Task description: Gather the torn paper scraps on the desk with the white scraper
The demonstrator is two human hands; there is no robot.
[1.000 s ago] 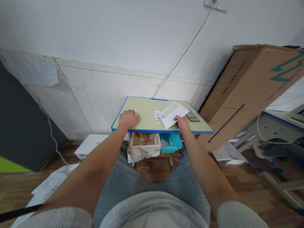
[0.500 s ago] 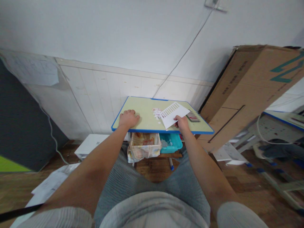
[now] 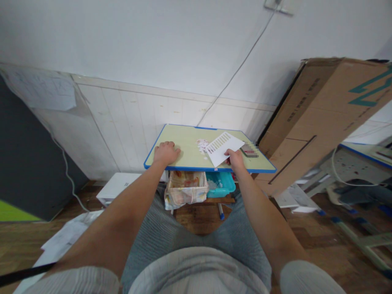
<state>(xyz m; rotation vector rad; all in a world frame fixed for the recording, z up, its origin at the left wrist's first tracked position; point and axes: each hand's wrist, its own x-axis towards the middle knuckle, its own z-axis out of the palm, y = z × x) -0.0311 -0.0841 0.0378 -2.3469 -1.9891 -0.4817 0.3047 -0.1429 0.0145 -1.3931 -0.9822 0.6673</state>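
My left hand (image 3: 167,153) rests palm down on the left part of the small desk (image 3: 186,141), its fingers lying on the pale top and holding nothing. At the right, my right hand (image 3: 235,158) pinches the lower right of a white sheet (image 3: 225,152), thumb on top. A row of several narrow tan bars or slots runs along the sheet's upper left side; I cannot tell whether they are cut through. Just left of the sheet lies a loose pile of small pale paper pieces (image 3: 202,144). One tiny piece (image 3: 216,169) sits at the desk's front edge.
A dark-edged flat item (image 3: 249,150), partly pixelated, lies at the desk's right. Underneath are a cloth-lined basket (image 3: 186,194) and a turquoise bin (image 3: 221,190) with pale scraps. A tall cardboard box (image 3: 318,110) leans at right; a cable (image 3: 237,72) runs down the wall.
A tiny piece below the sheet has shifted slightly towards the desk's front edge. Both hands and the sheet stay almost in place.
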